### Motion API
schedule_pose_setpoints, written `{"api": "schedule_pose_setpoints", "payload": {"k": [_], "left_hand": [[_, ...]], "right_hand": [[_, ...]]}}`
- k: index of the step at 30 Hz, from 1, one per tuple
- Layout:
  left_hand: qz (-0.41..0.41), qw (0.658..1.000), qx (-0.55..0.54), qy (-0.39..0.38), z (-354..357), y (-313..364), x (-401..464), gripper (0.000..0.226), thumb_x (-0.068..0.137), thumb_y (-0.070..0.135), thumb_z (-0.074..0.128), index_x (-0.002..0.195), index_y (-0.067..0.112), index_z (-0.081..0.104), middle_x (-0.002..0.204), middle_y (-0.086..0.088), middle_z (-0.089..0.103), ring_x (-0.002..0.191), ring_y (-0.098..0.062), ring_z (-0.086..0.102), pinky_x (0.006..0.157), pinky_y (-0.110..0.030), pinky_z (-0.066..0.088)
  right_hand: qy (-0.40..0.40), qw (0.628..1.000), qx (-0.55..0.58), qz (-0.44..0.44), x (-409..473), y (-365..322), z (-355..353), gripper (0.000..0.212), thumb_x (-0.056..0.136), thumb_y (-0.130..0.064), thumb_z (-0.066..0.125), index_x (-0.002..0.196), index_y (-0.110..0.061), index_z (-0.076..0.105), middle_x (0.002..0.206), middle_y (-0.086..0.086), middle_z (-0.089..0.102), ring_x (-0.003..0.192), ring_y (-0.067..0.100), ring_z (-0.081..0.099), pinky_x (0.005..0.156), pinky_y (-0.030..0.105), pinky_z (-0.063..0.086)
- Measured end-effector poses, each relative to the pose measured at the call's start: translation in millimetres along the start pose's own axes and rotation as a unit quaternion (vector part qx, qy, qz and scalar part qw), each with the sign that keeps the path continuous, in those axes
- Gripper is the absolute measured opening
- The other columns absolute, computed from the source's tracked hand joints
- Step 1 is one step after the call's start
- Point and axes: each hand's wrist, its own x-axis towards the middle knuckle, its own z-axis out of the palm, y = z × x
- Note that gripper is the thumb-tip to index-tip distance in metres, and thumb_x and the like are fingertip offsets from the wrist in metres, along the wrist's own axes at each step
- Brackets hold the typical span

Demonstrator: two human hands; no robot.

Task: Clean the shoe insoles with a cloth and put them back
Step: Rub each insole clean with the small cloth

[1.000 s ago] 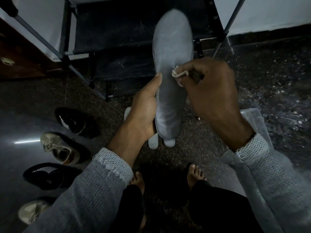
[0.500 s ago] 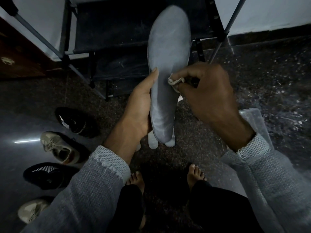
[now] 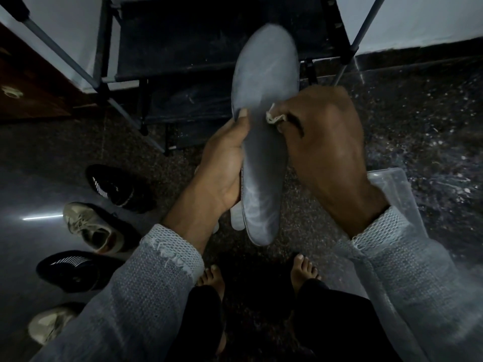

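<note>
My left hand (image 3: 222, 173) grips the insole (image 3: 264, 142); my right hand (image 3: 324, 142) pinches the cloth (image 3: 274, 118). Wiping underway, shoes (image 3: 91, 228) on the floor await refitting.

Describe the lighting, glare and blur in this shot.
Head view: dim overall; insole tip is motion-blurred; a bright glare streak lies on the floor at left; wide-angle distortion bends the rack poles; the black shoes sink into shadow.

cloth (image 3: 275, 118): mostly buried in right hand (image 3: 326, 142), only a frayed scrap shows. insole (image 3: 264, 142) toe motion-blurred at top centre. Pale shoe (image 3: 48, 323) lower left part-hidden by sleeve. Clear box (image 3: 392, 184) right, mostly covered.
</note>
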Motion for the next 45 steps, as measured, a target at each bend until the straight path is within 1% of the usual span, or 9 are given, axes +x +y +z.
{"api": "schedule_pose_setpoints", "payload": {"k": [7, 11, 16, 20, 24, 27, 30, 32, 45], "left_hand": [[-0.008, 1.000, 0.008, 0.001, 1.4, -3.5, -0.5, 0.038, 0.105, 0.027, 0.038, 0.127, 0.005, 0.058, 0.118, -0.015, 0.068, 0.110, -0.024, 0.065, 0.100, -0.036, 0.050], [-0.009, 1.000, 0.020, -0.010, 5.5, -7.1, -2.1, 0.034, 0.104, 0.026, 0.039, 0.121, 0.007, 0.061, 0.112, -0.012, 0.070, 0.109, -0.024, 0.065, 0.102, -0.038, 0.048], [-0.009, 0.999, 0.027, -0.024, 2.7, -2.4, -3.3, 0.038, 0.104, 0.029, 0.038, 0.126, 0.007, 0.059, 0.115, -0.009, 0.070, 0.104, -0.019, 0.068, 0.089, -0.028, 0.055], [-0.010, 1.000, 0.023, -0.010, 4.6, -6.1, -3.2, 0.035, 0.104, 0.026, 0.038, 0.123, 0.007, 0.060, 0.108, -0.009, 0.071, 0.105, -0.021, 0.066, 0.096, -0.034, 0.051], [-0.017, 0.999, 0.034, -0.015, 9.2, -8.5, -5.3, 0.037, 0.104, 0.026, 0.038, 0.128, 0.005, 0.057, 0.113, -0.011, 0.069, 0.108, -0.022, 0.065, 0.099, -0.034, 0.050], [-0.018, 0.999, 0.044, -0.023, 8.2, -6.6, -6.7, 0.037, 0.104, 0.027, 0.039, 0.128, 0.006, 0.058, 0.115, -0.010, 0.070, 0.104, -0.019, 0.067, 0.092, -0.029, 0.054], [-0.028, 0.998, 0.039, -0.026, 6.2, -4.7, -6.3, 0.039, 0.103, 0.027, 0.040, 0.128, 0.004, 0.058, 0.117, -0.011, 0.069, 0.101, -0.019, 0.068, 0.090, -0.028, 0.055], [-0.037, 0.998, 0.037, -0.031, 5.4, -2.7, -6.0, 0.039, 0.103, 0.026, 0.041, 0.128, 0.002, 0.058, 0.115, -0.012, 0.069, 0.098, -0.019, 0.068, 0.087, -0.028, 0.056], [0.022, 0.999, 0.027, -0.009, -5.1, 1.8, 1.6, 0.046, 0.103, 0.034, 0.038, 0.137, 0.006, 0.051, 0.126, -0.017, 0.063, 0.113, -0.029, 0.063, 0.096, -0.039, 0.052]], "right_hand": [[-0.064, 0.997, -0.015, -0.042, 0.0, -1.8, -1.0, 0.019, 0.085, -0.003, 0.058, 0.087, -0.011, 0.076, 0.087, 0.011, 0.070, 0.082, 0.030, 0.061, 0.073, 0.041, 0.051], [-0.023, 0.999, -0.010, -0.034, 6.4, 4.5, -4.8, 0.017, 0.089, -0.009, 0.059, 0.091, -0.012, 0.076, 0.090, 0.009, 0.071, 0.085, 0.028, 0.064, 0.076, 0.043, 0.052], [0.009, 1.000, -0.001, -0.019, 6.1, 14.5, -12.0, 0.015, 0.081, 0.002, 0.065, 0.085, -0.007, 0.076, 0.084, 0.013, 0.073, 0.076, 0.026, 0.068, 0.077, 0.038, 0.056], [-0.042, 0.998, 0.001, -0.048, 6.1, 5.5, -7.0, 0.014, 0.086, -0.011, 0.063, 0.085, -0.014, 0.077, 0.083, 0.004, 0.073, 0.087, 0.026, 0.065, 0.082, 0.040, 0.050], [-0.002, 1.000, -0.021, -0.013, 11.2, 11.2, -5.8, 0.015, 0.088, -0.019, 0.062, 0.087, -0.015, 0.077, 0.084, 0.003, 0.073, 0.090, 0.026, 0.063, 0.077, 0.042, 0.051], [0.012, 0.998, 0.045, 0.034, 10.7, 17.6, -14.1, 0.011, 0.085, -0.013, 0.066, 0.088, -0.012, 0.077, 0.088, 0.003, 0.073, 0.083, 0.016, 0.067, 0.079, 0.034, 0.055], [-0.013, 0.978, 0.168, 0.120, 8.5, 16.7, -18.8, 0.013, 0.083, -0.008, 0.071, 0.089, -0.019, 0.074, 0.085, -0.012, 0.069, 0.082, -0.001, 0.067, 0.077, 0.015, 0.054], [-0.025, 0.970, 0.195, 0.140, 7.9, 15.9, -17.9, 0.017, 0.082, -0.007, 0.072, 0.089, -0.023, 0.071, 0.081, -0.019, 0.065, 0.080, -0.005, 0.066, 0.074, 0.010, 0.052], [-0.087, 0.971, 0.186, 0.121, 3.5, 0.6, -11.9, 0.012, 0.082, -0.008, 0.072, 0.090, -0.017, 0.075, 0.080, -0.016, 0.065, 0.077, -0.004, 0.065, 0.074, 0.012, 0.053]]}}
